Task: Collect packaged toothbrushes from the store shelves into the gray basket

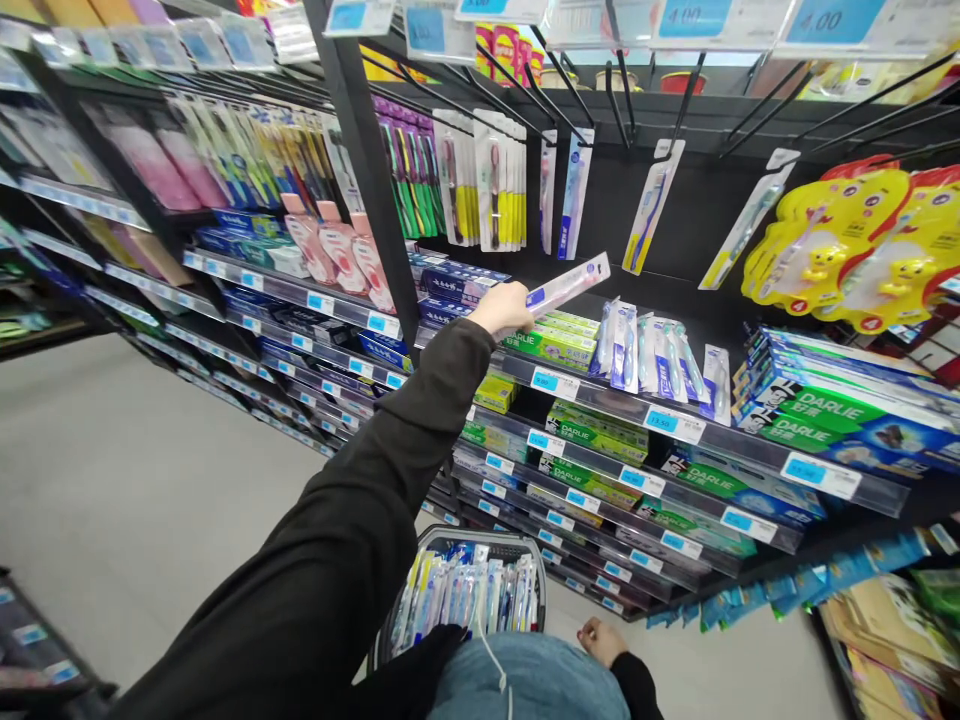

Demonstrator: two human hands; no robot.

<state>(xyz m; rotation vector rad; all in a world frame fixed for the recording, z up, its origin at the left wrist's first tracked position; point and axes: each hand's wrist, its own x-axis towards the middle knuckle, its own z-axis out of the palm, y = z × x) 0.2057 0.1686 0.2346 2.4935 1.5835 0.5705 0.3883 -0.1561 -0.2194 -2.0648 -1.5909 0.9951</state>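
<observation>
My left hand [501, 308] reaches up to the shelf, its fingers closed on one end of a packaged toothbrush [570, 285], which slants up to the right. Below it lie green and yellow toothpaste boxes [551, 345] and several packaged toothbrushes [660, 355]. Single toothbrush packs [652, 205] hang from hooks just beyond. Down by my leg, my right hand [602, 640] is curled closed, and nothing shows in its fingers. A dark basket [541, 560] in front of my body is packed with toothbrush packs [472, 590].
Yellow duck-shaped packs [832, 250] hang at the right above stacked toothpaste boxes [847, 410]. Metal hooks [690, 95] and price tags jut out overhead. Shelf edges [615, 400] run across the front. Pink bottles [337, 250] stand on the left shelves, and grey floor [165, 440] lies below.
</observation>
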